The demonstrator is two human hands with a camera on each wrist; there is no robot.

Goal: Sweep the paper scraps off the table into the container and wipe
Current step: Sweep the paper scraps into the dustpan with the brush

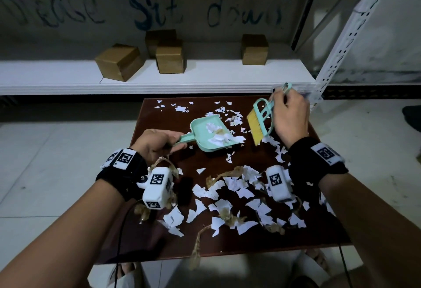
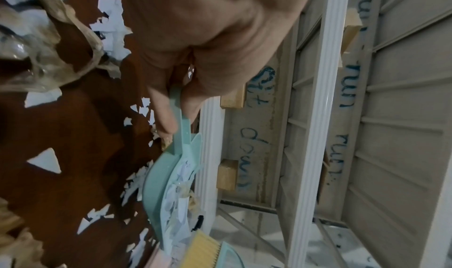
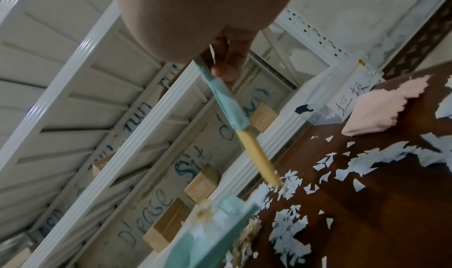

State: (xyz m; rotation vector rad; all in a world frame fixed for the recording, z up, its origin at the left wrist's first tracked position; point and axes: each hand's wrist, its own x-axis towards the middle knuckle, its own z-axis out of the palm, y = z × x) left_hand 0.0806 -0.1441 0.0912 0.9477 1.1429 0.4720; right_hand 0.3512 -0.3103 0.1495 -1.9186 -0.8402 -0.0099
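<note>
Both hands are closed on tools: the left hand [image 1: 157, 143] is curled round the dustpan [image 1: 210, 134] handle, the right hand [image 1: 289, 114] round the brush [image 1: 258, 124] handle. Paper scraps [image 1: 230, 187] are scattered across the dark wooden table [image 1: 319, 235], thickest toward its near edge, some already gathered in the pan. Thin, featherlight and easily blown, they are best pushed by the soft yellow bristles. Crumpled brown strips are mixed in. A soft pink cloth [image 3: 381, 109] is seen at the far right corner.
</note>
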